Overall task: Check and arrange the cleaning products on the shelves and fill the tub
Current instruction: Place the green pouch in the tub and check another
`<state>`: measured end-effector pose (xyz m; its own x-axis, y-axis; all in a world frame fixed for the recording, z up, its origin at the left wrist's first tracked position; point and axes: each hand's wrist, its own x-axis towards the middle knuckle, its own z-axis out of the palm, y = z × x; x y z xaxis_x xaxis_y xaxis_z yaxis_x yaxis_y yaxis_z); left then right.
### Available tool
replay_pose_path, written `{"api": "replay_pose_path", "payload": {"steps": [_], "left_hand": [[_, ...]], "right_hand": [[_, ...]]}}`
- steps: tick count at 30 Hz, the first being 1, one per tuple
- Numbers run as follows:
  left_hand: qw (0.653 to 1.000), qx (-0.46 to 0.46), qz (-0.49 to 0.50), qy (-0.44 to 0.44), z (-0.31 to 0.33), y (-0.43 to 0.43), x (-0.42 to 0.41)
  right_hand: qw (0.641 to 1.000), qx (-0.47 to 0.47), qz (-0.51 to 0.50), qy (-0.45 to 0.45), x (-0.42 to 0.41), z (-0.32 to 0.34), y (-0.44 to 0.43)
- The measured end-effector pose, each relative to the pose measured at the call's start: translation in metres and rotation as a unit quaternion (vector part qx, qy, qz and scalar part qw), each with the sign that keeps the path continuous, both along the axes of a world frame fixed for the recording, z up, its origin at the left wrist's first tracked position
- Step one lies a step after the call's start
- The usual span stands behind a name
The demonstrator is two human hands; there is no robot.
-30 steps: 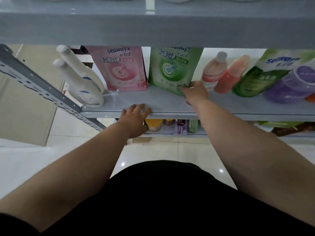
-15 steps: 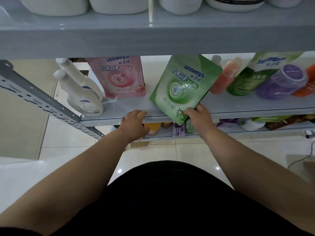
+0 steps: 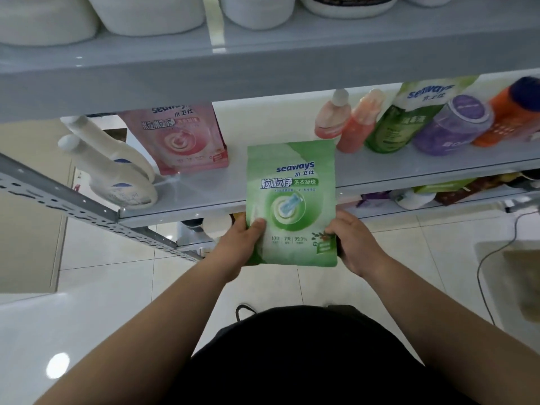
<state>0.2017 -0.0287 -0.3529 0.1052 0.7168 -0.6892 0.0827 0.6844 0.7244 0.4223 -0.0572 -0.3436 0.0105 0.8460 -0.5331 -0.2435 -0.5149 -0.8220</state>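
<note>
The left hand (image 3: 236, 249) grips the lower left edge of the green detergent pouch (image 3: 290, 200), thumb pressed on the printed front and fingers curled behind it. The right hand (image 3: 355, 244) pinches the lower right edge, fingers wrapped round the side. The pouch stands upright between them, label facing the camera, held in front of the middle shelf (image 3: 380, 171) and clear of its surface; its top half covers part of the shelf's front lip.

Half a second ago the right hand alone held the pouch, tilted, over the shelf edge, while the left hand rested on the lip. Now the left hand has come off the shelf and joined the hold, and the pouch is straightened and drawn toward the body.

On the shelf, from the left: two white bottles (image 3: 117, 176) lying over, a pink pouch (image 3: 181, 138) standing upright, two pink bottles (image 3: 347, 121), another green pouch (image 3: 391, 124), a purple jar (image 3: 451, 127) and an orange bottle (image 3: 508, 115). The upper shelf (image 3: 263, 68) hides the tops of the pink pouch and the bottles. A cable (image 3: 491, 258) trails over the floor at the right.
</note>
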Motion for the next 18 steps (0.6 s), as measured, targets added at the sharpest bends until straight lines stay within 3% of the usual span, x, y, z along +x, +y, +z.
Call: {"api": "replay_pose_path", "payload": {"steps": [2,5,7,10,12,15,18], "left_hand": [[0.998,-0.025,0.052,0.005,0.003,-0.004,0.011],[0.995,-0.004,0.084,0.044,0.01,-0.012,0.032],[0.993,-0.039,0.109,-0.038,0.018,-0.023,0.051],[0.963,-0.138,0.062,-0.223,0.024,-0.049,0.085],[0.938,-0.181,-0.016,-0.296,0.031,-0.062,0.108],[0.951,-0.151,-0.103,-0.248,0.035,-0.071,0.13],[0.955,-0.132,-0.028,-0.266,0.037,-0.077,0.131]], "right_hand": [[1.0,0.005,0.02,0.013,0.007,0.006,-0.002],[0.99,-0.01,0.022,0.14,0.023,0.022,-0.001],[0.987,-0.008,0.043,0.157,0.031,0.029,-0.002],[0.986,-0.024,0.147,0.068,0.046,0.024,-0.014],[0.971,-0.057,0.19,0.133,0.059,0.021,-0.026],[0.971,-0.047,0.125,0.197,0.082,0.022,-0.036],[0.98,-0.017,0.036,0.197,0.108,0.026,-0.037]]}}
